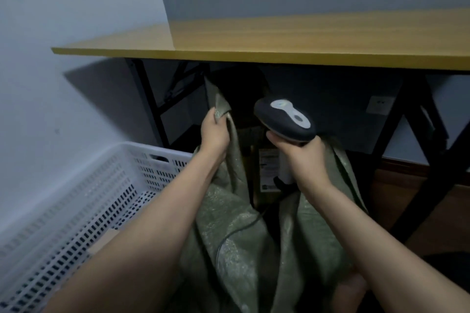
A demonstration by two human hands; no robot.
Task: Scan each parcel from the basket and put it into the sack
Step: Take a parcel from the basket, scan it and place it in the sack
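sack (pixel 223 213) mouth open | table (pixel 279 38) edge abv | basket (pixel 76 198) wall L

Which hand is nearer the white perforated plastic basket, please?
Left. The left hand holds the green woven sack just beside the basket; the right hand, gripping the dark scanner, is farther right.

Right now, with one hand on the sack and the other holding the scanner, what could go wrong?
1. The left hand grips only one edge of the sack. If it slips, the mouth may fall shut over the parcel inside.
2. The cable lies across the sack's fabric. It might snag when the right hand lifts the scanner away.
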